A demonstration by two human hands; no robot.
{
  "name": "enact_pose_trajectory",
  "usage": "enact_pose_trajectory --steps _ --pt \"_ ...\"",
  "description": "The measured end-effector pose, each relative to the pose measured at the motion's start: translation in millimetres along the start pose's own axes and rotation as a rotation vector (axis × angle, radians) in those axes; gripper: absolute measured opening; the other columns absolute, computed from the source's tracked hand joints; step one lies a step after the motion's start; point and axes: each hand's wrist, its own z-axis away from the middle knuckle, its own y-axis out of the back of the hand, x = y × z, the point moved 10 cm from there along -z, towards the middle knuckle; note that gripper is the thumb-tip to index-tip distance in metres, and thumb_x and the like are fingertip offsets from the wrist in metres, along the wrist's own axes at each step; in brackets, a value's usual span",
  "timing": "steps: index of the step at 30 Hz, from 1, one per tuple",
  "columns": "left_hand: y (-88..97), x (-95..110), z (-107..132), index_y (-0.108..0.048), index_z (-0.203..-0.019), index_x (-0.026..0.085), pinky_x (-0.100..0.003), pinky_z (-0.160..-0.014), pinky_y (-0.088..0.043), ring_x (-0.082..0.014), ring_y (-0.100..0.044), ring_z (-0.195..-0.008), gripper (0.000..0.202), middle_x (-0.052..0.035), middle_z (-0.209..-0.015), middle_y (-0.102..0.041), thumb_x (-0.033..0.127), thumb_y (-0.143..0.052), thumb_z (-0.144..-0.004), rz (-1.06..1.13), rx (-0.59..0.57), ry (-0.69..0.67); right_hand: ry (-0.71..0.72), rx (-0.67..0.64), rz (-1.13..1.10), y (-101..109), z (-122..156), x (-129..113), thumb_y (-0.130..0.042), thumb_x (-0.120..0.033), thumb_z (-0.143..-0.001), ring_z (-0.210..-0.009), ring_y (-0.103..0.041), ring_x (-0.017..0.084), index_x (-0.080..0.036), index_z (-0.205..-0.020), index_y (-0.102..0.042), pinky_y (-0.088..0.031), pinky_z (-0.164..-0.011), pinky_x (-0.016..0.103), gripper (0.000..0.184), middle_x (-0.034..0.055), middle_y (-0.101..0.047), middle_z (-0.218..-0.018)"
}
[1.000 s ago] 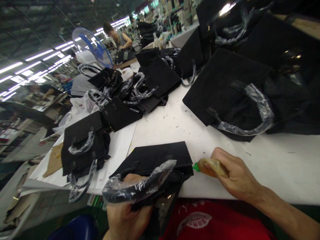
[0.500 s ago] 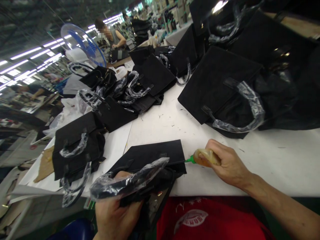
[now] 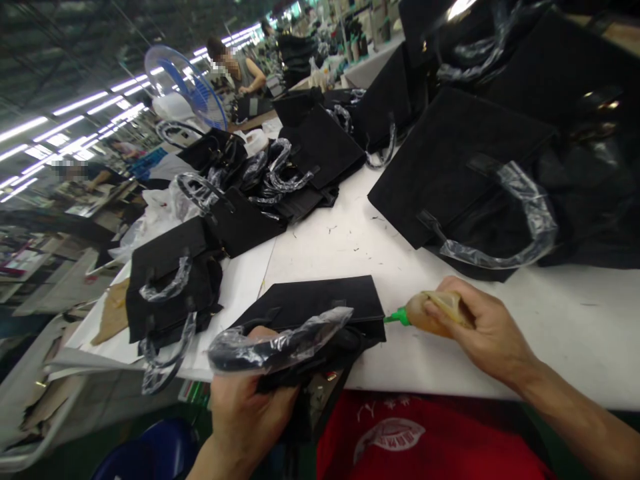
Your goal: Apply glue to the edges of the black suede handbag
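My left hand (image 3: 250,407) is closed around a black handbag (image 3: 320,297) at the front edge of the table, its fingers partly hidden under the bag's handle (image 3: 280,347), which is wrapped in clear plastic. My right hand (image 3: 480,327) squeezes a yellowish glue bottle (image 3: 433,313) holding amber liquid. The bottle lies sideways, its green nozzle (image 3: 399,317) pointing left at the right-hand corner of the bag. The tip is at the bag's edge; whether it touches I cannot tell.
Another black handbag (image 3: 173,280) rests on the white table (image 3: 330,243) at left. Several more bags pile up behind, and a large one (image 3: 460,167) lies at right. Thread scraps dot the tabletop. A blue fan (image 3: 187,87) and a person (image 3: 245,70) are farther back.
The view has shifted slightly, so everything appears a little farther right. Both hands keep their hold, and the nozzle stays at the bag's corner.
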Motion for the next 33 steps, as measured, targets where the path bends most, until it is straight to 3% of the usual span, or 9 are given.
enact_pose_trajectory --steps 4,9,14,23,33 --pt "2.9 5.8 -6.0 -0.061 -0.079 0.019 -0.024 -0.059 -0.049 -0.013 -0.062 -0.064 0.009 0.001 -0.071 -0.064 0.013 -0.066 -0.081 0.011 0.032 -0.015 0.068 -0.02 0.011 -5.4 2.1 -11.1 -0.054 -0.041 -0.099 -0.062 -0.048 0.015 -0.021 -0.08 -0.053 -0.037 -0.057 0.031 0.028 -0.0008 -0.051 -0.074" --pt "-1.7 3.7 -7.9 -0.063 -0.08 0.019 -0.024 -0.06 -0.05 -0.0133 -0.064 -0.065 0.01 0.0008 -0.072 -0.066 0.01 -0.065 -0.078 0.051 -0.011 0.017 0.105 -0.161 -0.023 -20.6 5.1 -21.0 -0.053 -0.036 -0.1 -0.056 -0.046 0.013 -0.022 -0.076 -0.05 -0.035 -0.053 0.028 0.029 -0.0035 -0.046 -0.066" --pt "0.7 3.0 -6.8 -0.066 -0.088 0.017 -0.025 -0.069 -0.055 -0.0156 -0.068 -0.076 0.011 -0.0031 -0.081 -0.072 0.012 -0.065 -0.078 0.01 0.022 -0.007 0.207 -0.127 0.037 -16.9 12.8 -33.5 -0.053 -0.03 -0.099 -0.058 -0.047 0.013 -0.021 -0.079 -0.052 -0.038 -0.055 0.028 0.023 -0.0006 -0.05 -0.073" --pt "-5.9 0.5 -4.7 -0.065 -0.078 0.015 -0.025 -0.057 -0.051 -0.0138 -0.063 -0.061 0.005 -0.0047 -0.075 -0.07 0.011 -0.065 -0.076 0.059 -0.009 0.033 0.252 -0.144 0.109 -16.1 22.7 -38.2 -0.051 -0.028 -0.098 -0.058 -0.052 0.014 -0.022 -0.086 -0.054 -0.04 -0.051 0.027 0.014 0.0005 -0.053 -0.074" --pt "-5.9 5.2 -5.3 -0.066 -0.082 0.014 -0.026 -0.059 -0.053 -0.0148 -0.065 -0.065 0.007 -0.005 -0.076 -0.071 0.01 -0.064 -0.076 0.084 -0.019 -0.001 0.278 -0.117 0.202 -17.8 25.8 -36.8 -0.048 -0.029 -0.098 -0.059 -0.055 0.014 -0.023 -0.092 -0.056 -0.041 -0.05 0.028 0.012 0.0025 -0.057 -0.08"
